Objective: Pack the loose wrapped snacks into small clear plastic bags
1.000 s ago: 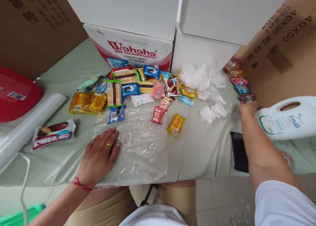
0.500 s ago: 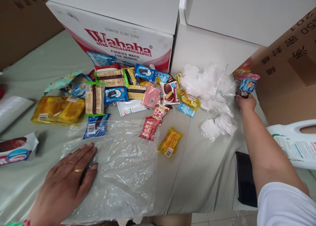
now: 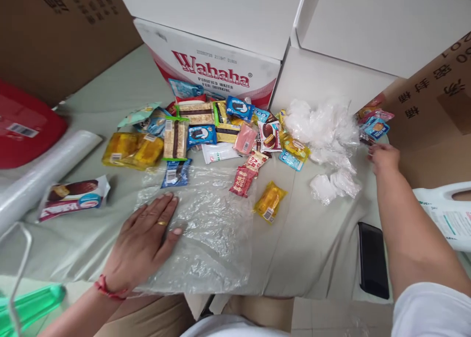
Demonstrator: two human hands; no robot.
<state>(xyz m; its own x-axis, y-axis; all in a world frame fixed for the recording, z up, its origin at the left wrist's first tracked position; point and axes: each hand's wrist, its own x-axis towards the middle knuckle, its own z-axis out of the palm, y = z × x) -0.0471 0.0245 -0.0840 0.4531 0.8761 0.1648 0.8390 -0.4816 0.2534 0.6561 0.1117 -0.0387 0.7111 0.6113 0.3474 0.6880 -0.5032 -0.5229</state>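
My left hand [image 3: 147, 236] lies flat, fingers stretched out, on a clear plastic bag [image 3: 209, 244] spread over the cloth. At the far right, my right hand [image 3: 384, 158] is beside a small pile of snack packets. Its fingertips are close to a dark packet [image 3: 367, 139], and whether they touch it is hard to see; a blue packet [image 3: 376, 127] lies just beyond. Between my hands are a yellow snack packet [image 3: 271, 202], a red packet [image 3: 243, 181] and a dark blue packet [image 3: 175, 173] at the bag's far edge.
A heap of snacks [image 3: 196, 114] leans toward the Wahaha carton [image 3: 221, 69]. Crumpled clear bags [image 3: 320, 123] lie right of it. A black phone [image 3: 373, 260] and white jug [image 3: 445, 212] are at right. A plastic roll [image 3: 51, 172], pie packet [image 3: 75, 195] and red container [image 3: 27, 126] are at left.
The view has shifted left, showing more of the red container and roll. My right hand has drawn back slightly from the dark packet it was on. My left hand stays on the bag.
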